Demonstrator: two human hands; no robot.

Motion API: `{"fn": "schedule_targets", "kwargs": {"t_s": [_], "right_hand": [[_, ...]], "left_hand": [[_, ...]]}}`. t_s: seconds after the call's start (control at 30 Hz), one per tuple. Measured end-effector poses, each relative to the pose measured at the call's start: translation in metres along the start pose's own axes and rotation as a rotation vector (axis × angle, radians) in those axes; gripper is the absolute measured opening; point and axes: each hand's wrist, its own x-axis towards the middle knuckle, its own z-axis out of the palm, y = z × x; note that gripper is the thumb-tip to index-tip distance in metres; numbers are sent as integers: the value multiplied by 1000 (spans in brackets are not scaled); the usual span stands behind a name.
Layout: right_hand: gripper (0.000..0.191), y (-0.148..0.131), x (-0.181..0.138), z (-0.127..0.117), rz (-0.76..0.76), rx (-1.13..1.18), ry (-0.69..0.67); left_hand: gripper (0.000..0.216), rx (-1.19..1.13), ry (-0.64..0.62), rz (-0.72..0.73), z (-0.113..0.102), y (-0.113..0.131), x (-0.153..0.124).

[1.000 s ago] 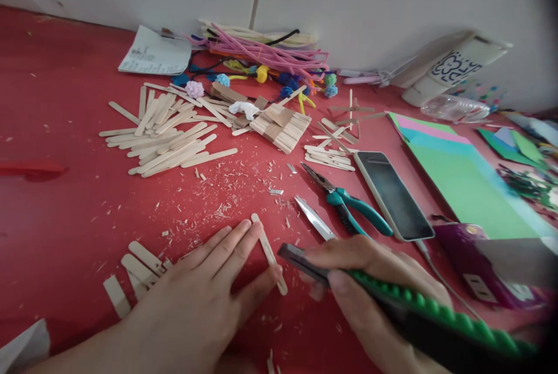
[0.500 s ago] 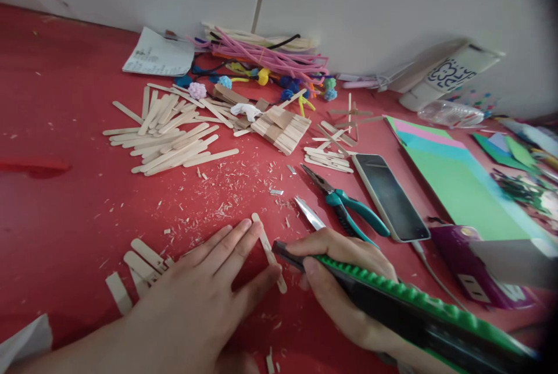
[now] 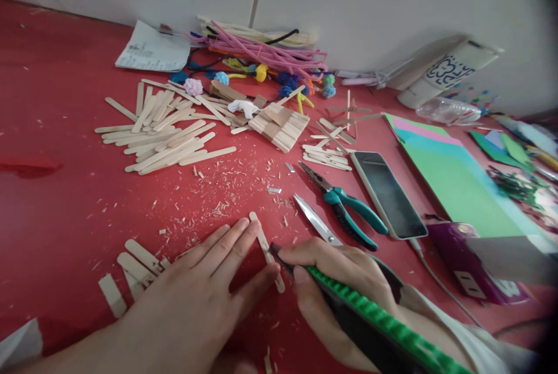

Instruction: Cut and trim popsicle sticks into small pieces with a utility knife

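My left hand (image 3: pixel 204 287) lies flat on the red table with its fingers stretched out. Its index fingertip and thumb press a wooden craft stick (image 3: pixel 261 240) against the surface. My right hand (image 3: pixel 344 298) is closed around a green and black utility knife (image 3: pixel 370 316). The knife's front end touches or nearly touches the stick's middle, where a nick shows; the exact contact is hard to make out. Left of my left hand are several cut stick pieces (image 3: pixel 135 269), partly covered by it. Scissors (image 3: pixel 316 220) lie beyond my right hand, their handles mostly hidden.
Teal-handled pliers (image 3: pixel 344 205), a phone (image 3: pixel 387 193) and a purple box (image 3: pixel 471 257) lie to the right, near coloured paper sheets (image 3: pixel 457 176). Farther back are a pile of craft sticks (image 3: pixel 161 129) and pink pipe cleaners (image 3: pixel 265 48). Wood shavings (image 3: pixel 218 199) litter the middle.
My right hand and the knife have shifted slightly left, bringing the knife's tip onto or close to the stick. More of the scissors shows. My left hand keeps its place on the stick.
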Motion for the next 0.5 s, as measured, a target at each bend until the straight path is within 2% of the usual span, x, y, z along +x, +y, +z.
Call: {"fn": "schedule_targets", "kwargs": {"t_s": [0.1,0.17,0.23,0.33,0.5], "right_hand": [[18,3,0,6,-33,49,25],[15,7,-1,7,6,78,25],[13,9,-3,5,77,110,45],[14,6,-3,-4,146,125,100],[15,2,0,-11,201,9,42]], "left_hand": [[79,48,83,12,12,-4,-7],[80,53,123,63,15,-7,-9],[79,63,109,45,12,-6,-7],[81,61,-3,0,1,-2,-2],[78,24,99,5,-1,-1,1]]}}
